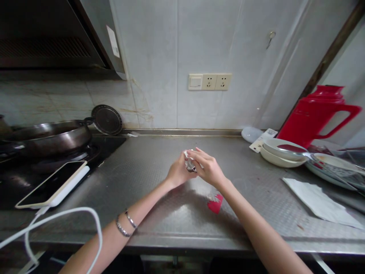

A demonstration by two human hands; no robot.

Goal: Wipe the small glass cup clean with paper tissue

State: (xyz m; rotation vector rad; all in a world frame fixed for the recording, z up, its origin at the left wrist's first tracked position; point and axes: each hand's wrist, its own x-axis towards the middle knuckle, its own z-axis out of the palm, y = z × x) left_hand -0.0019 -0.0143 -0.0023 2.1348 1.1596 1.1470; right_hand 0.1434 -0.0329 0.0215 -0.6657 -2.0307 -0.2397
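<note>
Over the middle of the steel counter, my left hand (pixel 177 172) is closed around a small shiny silvery object (pixel 189 164). Its kind is hard to make out, since fingers cover much of it. From the other side my right hand (pixel 210 167) lies over the same object, fingers bent and pressed on it. A bit of white (pixel 188 153), perhaps tissue, shows at the top between the fingers. Below the hands, a red scrap (pixel 215 204) with a ragged edge lies flat on the counter (pixel 159 217), near my right forearm.
At left, a pan (pixel 54 137) sits on the stove, with a phone (pixel 54 186) and its white cable (pixel 71 210) nearer. To the right are stacked bowls (pixel 281 158), a red thermos jug (pixel 313 114) and a white paper sheet (pixel 319 201). Sockets (pixel 210 82) are on the wall.
</note>
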